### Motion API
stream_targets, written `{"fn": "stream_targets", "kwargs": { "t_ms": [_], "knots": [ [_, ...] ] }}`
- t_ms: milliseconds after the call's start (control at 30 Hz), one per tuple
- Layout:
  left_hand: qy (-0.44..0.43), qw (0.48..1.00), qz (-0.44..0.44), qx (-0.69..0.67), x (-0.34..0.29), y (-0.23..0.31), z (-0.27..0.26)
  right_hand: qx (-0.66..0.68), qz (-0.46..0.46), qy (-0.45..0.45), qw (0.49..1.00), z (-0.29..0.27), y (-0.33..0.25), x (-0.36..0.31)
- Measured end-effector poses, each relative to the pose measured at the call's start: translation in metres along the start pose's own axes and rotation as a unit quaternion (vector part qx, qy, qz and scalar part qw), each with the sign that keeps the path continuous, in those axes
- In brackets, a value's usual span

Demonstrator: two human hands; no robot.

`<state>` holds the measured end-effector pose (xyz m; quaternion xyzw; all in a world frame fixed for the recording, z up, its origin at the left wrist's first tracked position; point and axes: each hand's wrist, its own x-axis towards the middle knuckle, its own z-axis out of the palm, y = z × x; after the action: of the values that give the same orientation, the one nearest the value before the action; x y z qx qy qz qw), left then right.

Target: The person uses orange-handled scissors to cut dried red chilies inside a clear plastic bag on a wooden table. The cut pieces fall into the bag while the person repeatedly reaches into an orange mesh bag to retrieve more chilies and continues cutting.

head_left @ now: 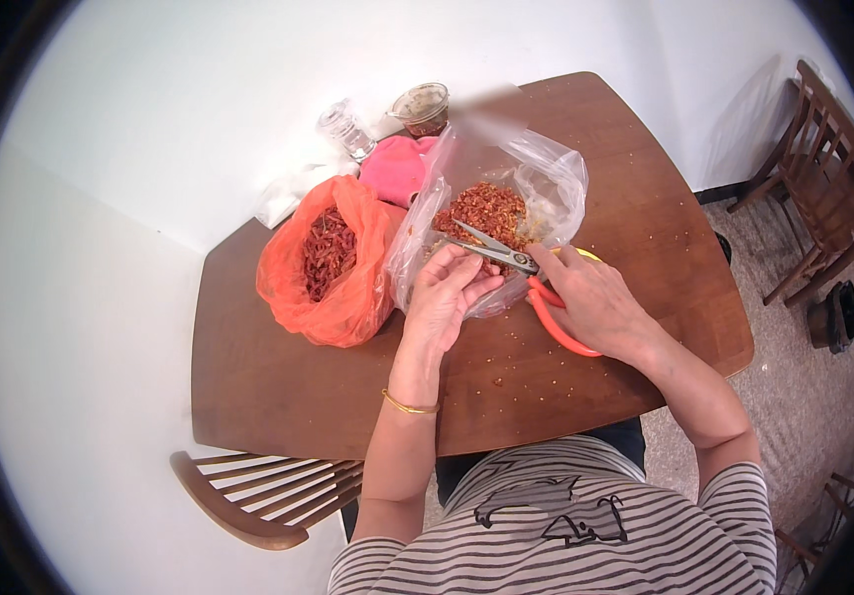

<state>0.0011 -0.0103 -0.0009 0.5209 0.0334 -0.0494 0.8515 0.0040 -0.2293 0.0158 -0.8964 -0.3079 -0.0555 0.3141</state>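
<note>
My right hand (600, 304) is closed around a pair of scissors (554, 324) with orange-red handles. The steel blades stand open and point left, over the near side of a clear plastic bag (568, 193). Inside that bag lies a heap of cut dried red chili pieces with seeds (486, 210). My left hand (439, 297) is closed in a pinch just beside the blades; what its fingertips hold is too small to make out. To its left stands an orange plastic bag (283, 293), open at the top and full of whole dried red chilies (329, 253).
Behind the bags are a pink cloth (394, 171), a clear glass container (345, 130) and a glass bowl (422, 106) with dark contents, near the white wall. Crumbs and seeds dot the brown wooden table (645, 198). Wooden chairs stand at the lower left (248, 496) and far right (833, 178).
</note>
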Motion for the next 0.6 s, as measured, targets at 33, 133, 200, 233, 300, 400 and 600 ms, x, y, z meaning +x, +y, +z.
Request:
{"fn": "stream_targets", "kwargs": {
  "t_ms": [33, 133, 200, 233, 300, 400, 600],
  "knots": [
    [0.006, 1.000, -0.002, 0.004, -0.0003, 0.0004, 0.0018, -0.003, 0.000, 0.005, 1.000, 0.0017, 0.0007, -0.0002],
    [-0.005, 1.000, 0.003, 0.005, 0.0008, -0.0022, -0.0014, -0.009, 0.002, 0.007, 1.000, 0.0023, 0.0007, -0.0005],
    [-0.006, 1.000, 0.003, 0.003, 0.0013, -0.0033, -0.0030, -0.010, -0.001, 0.006, 1.000, 0.0013, 0.0003, -0.0006],
    [-0.007, 1.000, 0.004, 0.002, 0.0014, -0.0036, -0.0034, -0.009, -0.005, 0.007, 1.000, 0.0008, 0.0002, -0.0007],
    [-0.004, 1.000, 0.006, 0.005, 0.0014, -0.0040, -0.0037, -0.009, -0.008, 0.007, 1.000, 0.0007, 0.0002, -0.0008],
    [-0.004, 1.000, 0.009, 0.007, 0.0012, -0.0035, -0.0017, -0.010, -0.003, 0.005, 1.000, 0.0010, 0.0005, -0.0008],
    [0.002, 1.000, -0.002, -0.001, 0.0012, -0.0037, -0.0031, -0.013, -0.003, -0.009, 1.000, -0.0011, -0.0009, -0.0006]
  ]
}}
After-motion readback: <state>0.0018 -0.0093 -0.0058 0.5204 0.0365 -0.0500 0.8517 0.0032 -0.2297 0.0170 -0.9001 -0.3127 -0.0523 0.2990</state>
